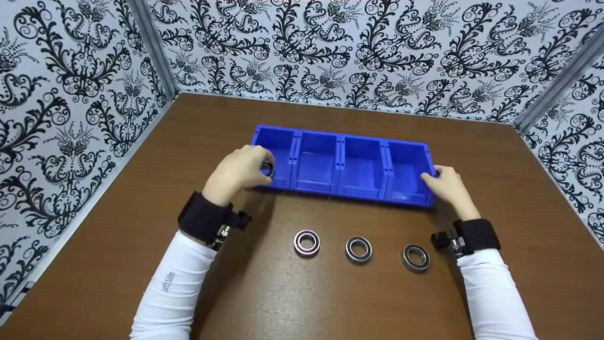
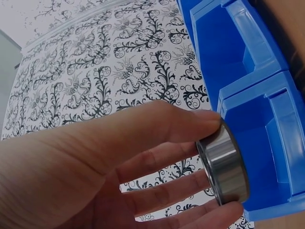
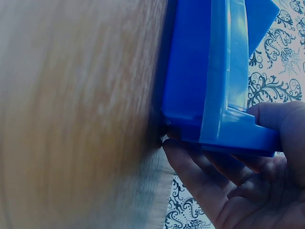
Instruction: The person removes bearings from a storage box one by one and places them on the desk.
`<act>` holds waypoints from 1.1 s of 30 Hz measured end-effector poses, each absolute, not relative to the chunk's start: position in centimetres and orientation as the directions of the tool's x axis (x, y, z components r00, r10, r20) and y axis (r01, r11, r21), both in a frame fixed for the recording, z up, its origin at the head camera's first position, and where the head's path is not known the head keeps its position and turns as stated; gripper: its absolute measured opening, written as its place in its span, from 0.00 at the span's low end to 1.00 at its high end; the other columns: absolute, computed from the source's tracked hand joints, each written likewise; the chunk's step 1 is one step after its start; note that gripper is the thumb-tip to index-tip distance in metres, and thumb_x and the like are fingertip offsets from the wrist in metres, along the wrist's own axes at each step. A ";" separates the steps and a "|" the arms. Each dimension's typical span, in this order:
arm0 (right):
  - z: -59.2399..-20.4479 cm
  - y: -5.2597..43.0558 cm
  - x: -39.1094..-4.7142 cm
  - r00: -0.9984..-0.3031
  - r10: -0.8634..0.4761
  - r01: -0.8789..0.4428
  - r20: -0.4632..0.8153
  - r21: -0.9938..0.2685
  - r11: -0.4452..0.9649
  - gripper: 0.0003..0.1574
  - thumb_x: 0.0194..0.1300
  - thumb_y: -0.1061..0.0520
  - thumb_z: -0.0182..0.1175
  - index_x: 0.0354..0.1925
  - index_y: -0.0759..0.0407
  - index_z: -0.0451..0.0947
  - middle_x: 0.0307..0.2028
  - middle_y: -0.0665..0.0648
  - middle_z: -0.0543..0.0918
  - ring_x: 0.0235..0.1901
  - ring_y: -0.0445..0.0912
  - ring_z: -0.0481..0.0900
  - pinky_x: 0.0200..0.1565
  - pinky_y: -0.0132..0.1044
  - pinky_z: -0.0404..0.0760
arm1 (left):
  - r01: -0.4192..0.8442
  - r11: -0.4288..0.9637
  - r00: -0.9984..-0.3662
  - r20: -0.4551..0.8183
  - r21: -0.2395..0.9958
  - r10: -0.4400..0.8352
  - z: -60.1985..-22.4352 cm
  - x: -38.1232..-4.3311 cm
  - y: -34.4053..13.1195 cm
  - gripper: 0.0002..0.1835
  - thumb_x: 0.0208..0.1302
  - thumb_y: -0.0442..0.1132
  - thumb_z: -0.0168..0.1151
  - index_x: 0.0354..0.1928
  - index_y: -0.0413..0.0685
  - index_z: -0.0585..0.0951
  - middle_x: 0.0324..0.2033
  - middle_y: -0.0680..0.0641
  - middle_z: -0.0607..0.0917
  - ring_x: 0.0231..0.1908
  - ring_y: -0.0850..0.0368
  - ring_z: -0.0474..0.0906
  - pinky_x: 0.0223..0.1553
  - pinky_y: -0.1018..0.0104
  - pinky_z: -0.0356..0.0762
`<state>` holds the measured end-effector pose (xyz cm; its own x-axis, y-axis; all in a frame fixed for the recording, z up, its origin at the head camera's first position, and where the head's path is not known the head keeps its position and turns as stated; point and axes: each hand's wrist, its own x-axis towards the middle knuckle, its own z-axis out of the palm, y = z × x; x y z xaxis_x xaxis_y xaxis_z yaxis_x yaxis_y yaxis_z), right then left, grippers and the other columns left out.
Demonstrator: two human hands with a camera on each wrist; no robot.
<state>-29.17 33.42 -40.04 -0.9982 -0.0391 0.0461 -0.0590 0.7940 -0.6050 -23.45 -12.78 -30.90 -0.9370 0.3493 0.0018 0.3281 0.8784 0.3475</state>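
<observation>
My left hand (image 1: pixel 240 167) pinches a ball bearing (image 2: pixel 225 164) between thumb and fingers, at the left-end compartment of the blue bin row (image 1: pixel 361 192). In the left wrist view the bearing's shiny outer rim faces the camera, tilted on edge in front of the compartment opening. At the other end my right hand (image 1: pixel 446 184) grips the bin's right wall, thumb over the rim and fingers against the outer side. Three more bearings lie flat on the table in front of the bin: a left one (image 1: pixel 306 243), a middle one (image 1: pixel 358 250) and a right one (image 1: pixel 415 258).
The brown wooden table (image 1: pixel 264 293) carries everything. Patterned black-and-white panels (image 1: pixel 311 52) stand behind and at both sides, joined by grey metal posts (image 1: pixel 153 47). Each wrist wears a black strap (image 1: pixel 204 218) with a small camera.
</observation>
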 end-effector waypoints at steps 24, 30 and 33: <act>-39.9 33.4 -29.1 -0.999 -0.035 -0.030 0.003 -0.607 0.794 0.31 0.77 0.54 0.51 0.64 0.81 0.72 0.55 0.81 0.80 0.50 0.66 0.81 0.54 0.57 0.77 | 0.364 0.852 -0.925 0.043 0.376 0.376 -31.6 -20.8 -13.2 0.12 0.53 0.31 0.63 0.41 0.42 0.87 0.37 0.43 0.85 0.38 0.47 0.76 0.40 0.50 0.75; -40.0 33.4 -29.2 -1.000 -0.031 -0.026 0.002 -0.608 0.794 0.31 0.77 0.54 0.51 0.64 0.80 0.72 0.55 0.80 0.80 0.50 0.66 0.81 0.54 0.58 0.77 | 0.360 0.856 -0.926 0.033 0.370 0.376 -31.6 -20.2 -13.2 0.12 0.53 0.31 0.63 0.40 0.43 0.87 0.38 0.42 0.85 0.38 0.47 0.78 0.38 0.50 0.76; -40.0 33.4 -29.3 -0.999 -0.034 -0.029 0.004 -0.612 0.790 0.31 0.77 0.55 0.51 0.63 0.81 0.72 0.55 0.80 0.80 0.51 0.65 0.81 0.55 0.58 0.77 | 0.360 0.855 -0.925 0.023 0.373 0.380 -31.6 -20.0 -13.1 0.11 0.54 0.31 0.63 0.40 0.44 0.87 0.38 0.43 0.85 0.37 0.48 0.77 0.37 0.51 0.75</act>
<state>-29.26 33.43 -40.02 -0.9994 -0.0336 0.0039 -0.0289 0.7903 -0.6120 -19.95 -13.15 -31.57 -0.9247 0.3799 0.0230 0.3605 0.8548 0.3734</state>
